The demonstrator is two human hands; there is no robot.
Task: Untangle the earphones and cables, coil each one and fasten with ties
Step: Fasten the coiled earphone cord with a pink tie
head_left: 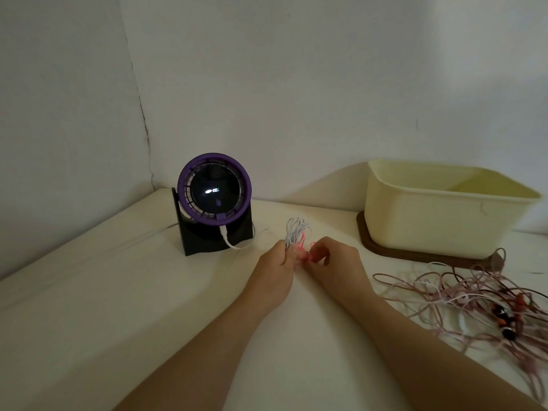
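Note:
A coiled white cable (295, 229) sticks up from my left hand (277, 269), which grips its lower end. A pink tie (302, 247) runs between both hands at the coil's base. My right hand (333, 261) pinches the other end of that tie, fingers curled, right beside the left hand. Both hands hover just above the cream table. To the right lies a tangled heap of pinkish and white cables and earphones (462, 304) with dark and orange earbuds in it.
A purple and black desk fan (215, 200) with a white plugged-in cord stands at the back left. A cream plastic tub (439, 209) sits on a dark wooden board (394, 253) at the back right. Walls close off the back and left.

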